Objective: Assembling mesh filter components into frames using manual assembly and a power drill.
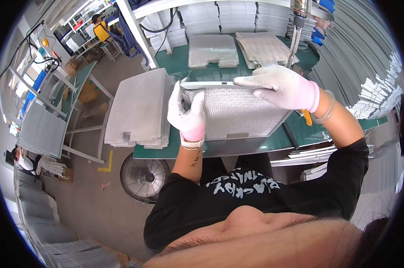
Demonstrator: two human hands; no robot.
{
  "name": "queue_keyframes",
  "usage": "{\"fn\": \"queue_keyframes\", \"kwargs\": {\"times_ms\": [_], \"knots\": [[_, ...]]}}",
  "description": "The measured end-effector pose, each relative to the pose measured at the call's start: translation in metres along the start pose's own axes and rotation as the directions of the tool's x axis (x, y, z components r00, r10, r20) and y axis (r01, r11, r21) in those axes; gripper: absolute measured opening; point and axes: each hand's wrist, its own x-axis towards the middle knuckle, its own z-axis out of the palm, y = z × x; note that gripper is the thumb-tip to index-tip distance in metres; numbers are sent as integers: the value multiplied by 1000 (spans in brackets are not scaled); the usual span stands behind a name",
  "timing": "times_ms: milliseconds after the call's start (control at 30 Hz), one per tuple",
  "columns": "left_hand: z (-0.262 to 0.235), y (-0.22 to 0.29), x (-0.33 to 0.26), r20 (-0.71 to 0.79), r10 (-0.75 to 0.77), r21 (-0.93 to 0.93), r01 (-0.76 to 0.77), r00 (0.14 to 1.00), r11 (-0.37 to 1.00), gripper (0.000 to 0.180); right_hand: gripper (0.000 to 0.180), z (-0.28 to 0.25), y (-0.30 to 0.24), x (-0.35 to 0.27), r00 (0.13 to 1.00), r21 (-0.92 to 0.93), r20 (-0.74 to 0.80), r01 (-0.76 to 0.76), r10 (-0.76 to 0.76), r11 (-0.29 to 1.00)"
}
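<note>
A silvery mesh filter panel [242,109] with a pale metal frame stands tilted over the green workbench in front of me. My left hand [187,110], in a white glove with a pink cuff, grips its upper left corner, thumb and fingers on either side. On the right, my gloved right hand [282,87] pinches the frame's top edge, fingers stretched along it and thumb underneath. A small tab [237,135] shows on the panel's near edge. To the left of my left hand lies a tall stack of mesh sheets [137,107].
Behind the panel, two lower piles, mesh sheets [213,50] and brownish sheets [264,48], rest on the green bench [166,152]. A power driver [300,18] hangs at the upper right. A floor fan [146,177] stands left of my legs. A person in yellow [100,30] sits far off.
</note>
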Motion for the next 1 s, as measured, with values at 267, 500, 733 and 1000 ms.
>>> {"fn": "queue_keyframes", "kwargs": {"times_ms": [267, 500, 733, 1000], "knots": [[-15, -8, 0, 17, -144, -71, 145, 989, 987, 39, 56, 1, 2, 0, 999, -37, 11, 48, -47, 998], [-18, -10, 9, 113, -118, -351, 151, 987, 924, 37, 55, 3, -3, 0, 997, -86, -27, 72, -75, 994], [-22, -21, 15, 174, -13, -417, 85, 985, 905, 32, 56, 5, 4, -4, 997, -117, -7, 72, -73, 991], [-15, -17, 20, 386, 100, -396, 67, 917, 916, 29, 46, -5, -13, 1, 984, -360, -68, 132, -167, 924]]}}
